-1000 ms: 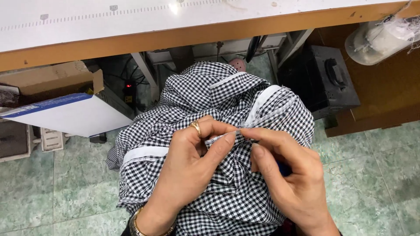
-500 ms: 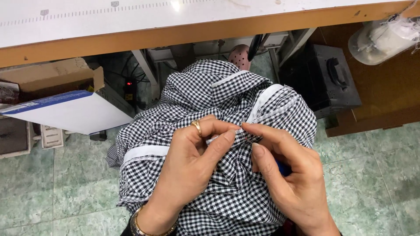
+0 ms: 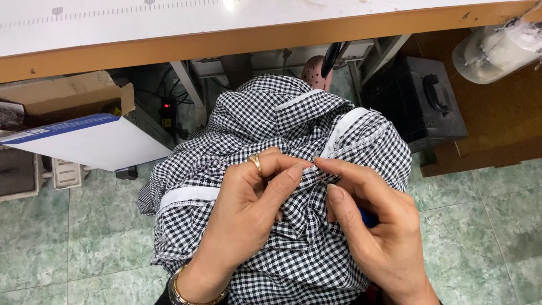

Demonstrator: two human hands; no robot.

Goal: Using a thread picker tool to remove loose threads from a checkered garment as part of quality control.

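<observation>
A bunched black-and-white checked garment (image 3: 265, 118) with white inner bands lies in my lap below the table edge. My left hand (image 3: 248, 220), with a gold ring and a wrist bracelet, pinches a fold of the fabric near the middle. My right hand (image 3: 372, 226) pinches the same fold from the right, fingertips almost touching the left ones. A small blue object (image 3: 368, 217) shows under my right palm; what it is cannot be told.
A wooden-edged white table (image 3: 226, 39) spans the top. Under it sit a cardboard box (image 3: 62, 96) with a white and blue flap, a black case (image 3: 423, 101), a pink perforated shoe (image 3: 316, 73) and a white thread cone (image 3: 497, 51). The floor is green tile (image 3: 480, 237).
Both hands keep pinching the same fold, and the fingertips have shifted only slightly along it. The view has tilted a little.
</observation>
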